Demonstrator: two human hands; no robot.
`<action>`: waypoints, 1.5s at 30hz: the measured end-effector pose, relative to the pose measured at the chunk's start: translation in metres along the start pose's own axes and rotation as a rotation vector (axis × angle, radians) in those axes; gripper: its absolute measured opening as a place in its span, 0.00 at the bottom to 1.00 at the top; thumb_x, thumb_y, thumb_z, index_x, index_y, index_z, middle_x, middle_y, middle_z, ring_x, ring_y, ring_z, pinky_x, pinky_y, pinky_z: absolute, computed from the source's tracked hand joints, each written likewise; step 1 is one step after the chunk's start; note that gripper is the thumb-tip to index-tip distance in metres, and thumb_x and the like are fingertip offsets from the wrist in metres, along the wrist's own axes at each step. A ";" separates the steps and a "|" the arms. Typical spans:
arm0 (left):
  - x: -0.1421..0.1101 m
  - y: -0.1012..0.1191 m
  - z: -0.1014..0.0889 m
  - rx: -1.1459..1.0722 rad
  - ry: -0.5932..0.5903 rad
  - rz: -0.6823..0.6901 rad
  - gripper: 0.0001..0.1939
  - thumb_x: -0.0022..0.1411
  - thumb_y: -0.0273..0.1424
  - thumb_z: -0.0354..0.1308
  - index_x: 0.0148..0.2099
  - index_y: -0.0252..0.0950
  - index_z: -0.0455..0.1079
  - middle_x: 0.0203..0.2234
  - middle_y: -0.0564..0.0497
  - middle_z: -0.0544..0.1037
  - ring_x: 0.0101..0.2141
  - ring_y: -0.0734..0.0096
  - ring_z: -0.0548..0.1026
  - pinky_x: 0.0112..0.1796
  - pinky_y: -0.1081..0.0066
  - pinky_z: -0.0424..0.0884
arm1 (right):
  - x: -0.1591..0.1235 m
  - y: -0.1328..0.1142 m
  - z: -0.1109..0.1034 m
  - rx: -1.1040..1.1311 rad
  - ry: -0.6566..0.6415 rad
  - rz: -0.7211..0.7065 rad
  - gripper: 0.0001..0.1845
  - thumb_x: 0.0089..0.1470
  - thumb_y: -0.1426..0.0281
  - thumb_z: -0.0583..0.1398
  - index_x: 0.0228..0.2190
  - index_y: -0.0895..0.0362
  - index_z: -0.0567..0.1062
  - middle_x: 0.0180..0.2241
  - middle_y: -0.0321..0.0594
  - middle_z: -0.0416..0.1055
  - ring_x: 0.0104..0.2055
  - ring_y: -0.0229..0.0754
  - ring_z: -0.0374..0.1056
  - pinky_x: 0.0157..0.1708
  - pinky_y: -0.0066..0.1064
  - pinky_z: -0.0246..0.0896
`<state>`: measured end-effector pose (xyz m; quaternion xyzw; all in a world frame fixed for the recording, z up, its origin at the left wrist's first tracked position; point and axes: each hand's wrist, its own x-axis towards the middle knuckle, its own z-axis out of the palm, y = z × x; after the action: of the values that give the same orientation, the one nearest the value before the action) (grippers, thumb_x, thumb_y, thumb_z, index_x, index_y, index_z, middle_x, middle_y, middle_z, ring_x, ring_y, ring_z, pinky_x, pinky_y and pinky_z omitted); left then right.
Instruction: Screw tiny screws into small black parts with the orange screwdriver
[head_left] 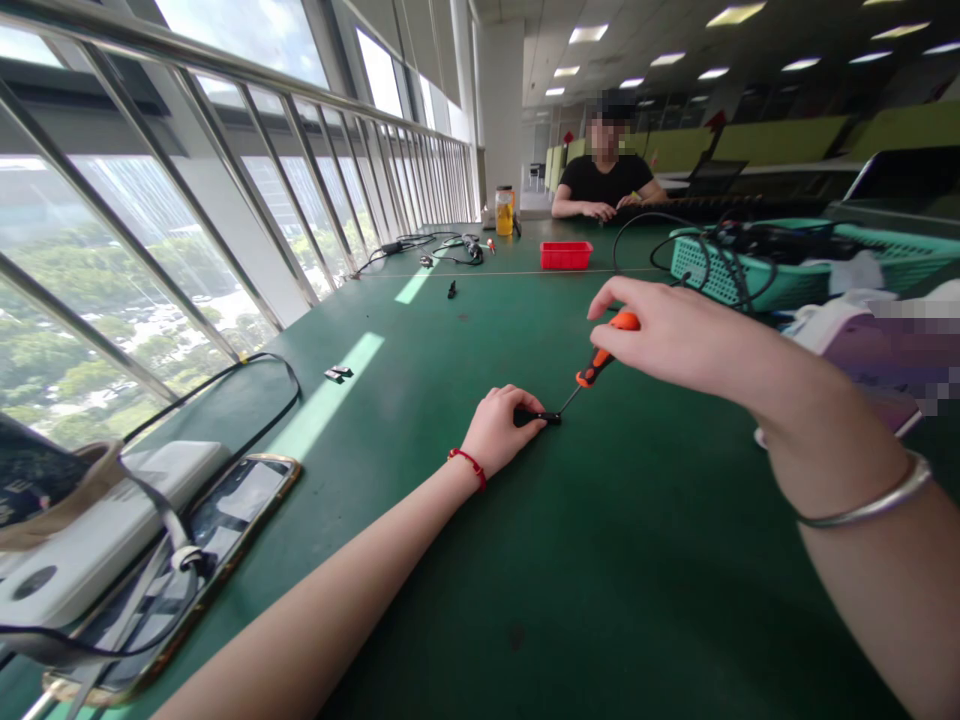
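Note:
My left hand (504, 425) rests on the green table (420, 560) and pinches a small black part (551, 417) flat against the surface; its exact kind is too small to make out. Above and to the right, my right hand (645, 325) grips the orange and black handle of a screwdriver (594, 366). The screwdriver slants down to the left, its tip at the right end of the black part. Whether the tip sits in a screw cannot be seen.
Left lie a phone (240, 500), a white power bank (180, 465) and cables. Small black pieces (339, 374) lie ahead. A red tray (566, 256), a jar (504, 212) and a green basket (720, 268) stand farther off. Another person (607, 185) sits at the far end. A railing (285, 130) runs along the left.

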<state>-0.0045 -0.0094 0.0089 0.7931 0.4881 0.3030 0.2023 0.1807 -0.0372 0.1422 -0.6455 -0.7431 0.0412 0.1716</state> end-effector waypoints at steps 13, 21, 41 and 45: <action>0.001 -0.001 0.001 -0.005 -0.003 0.002 0.04 0.53 0.28 0.60 0.34 0.36 0.72 0.34 0.50 0.75 0.38 0.65 0.70 0.42 0.65 0.67 | 0.001 0.002 0.005 -0.026 0.091 -0.034 0.19 0.51 0.57 0.52 0.42 0.52 0.70 0.30 0.39 0.72 0.26 0.41 0.63 0.26 0.31 0.51; 0.001 -0.001 0.001 -0.005 0.001 0.006 0.04 0.53 0.28 0.60 0.34 0.36 0.72 0.34 0.50 0.75 0.38 0.65 0.70 0.42 0.64 0.68 | 0.000 -0.002 0.007 -0.042 0.071 0.014 0.23 0.55 0.50 0.47 0.35 0.52 0.73 0.30 0.42 0.72 0.28 0.44 0.65 0.26 0.33 0.51; 0.001 -0.002 0.001 -0.016 0.008 -0.005 0.04 0.52 0.28 0.61 0.33 0.36 0.71 0.33 0.50 0.75 0.37 0.65 0.70 0.42 0.65 0.67 | 0.003 0.000 0.002 0.000 0.021 0.002 0.17 0.49 0.56 0.54 0.38 0.51 0.71 0.29 0.38 0.72 0.24 0.41 0.63 0.24 0.31 0.50; 0.001 -0.001 0.001 -0.016 0.003 -0.001 0.04 0.53 0.28 0.61 0.33 0.35 0.72 0.33 0.50 0.75 0.37 0.65 0.70 0.42 0.65 0.67 | 0.000 -0.004 0.002 -0.014 0.033 0.018 0.23 0.55 0.52 0.45 0.29 0.52 0.73 0.25 0.39 0.71 0.26 0.43 0.64 0.26 0.32 0.50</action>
<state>-0.0044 -0.0080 0.0080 0.7908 0.4862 0.3081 0.2080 0.1768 -0.0376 0.1412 -0.6540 -0.7345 0.0270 0.1791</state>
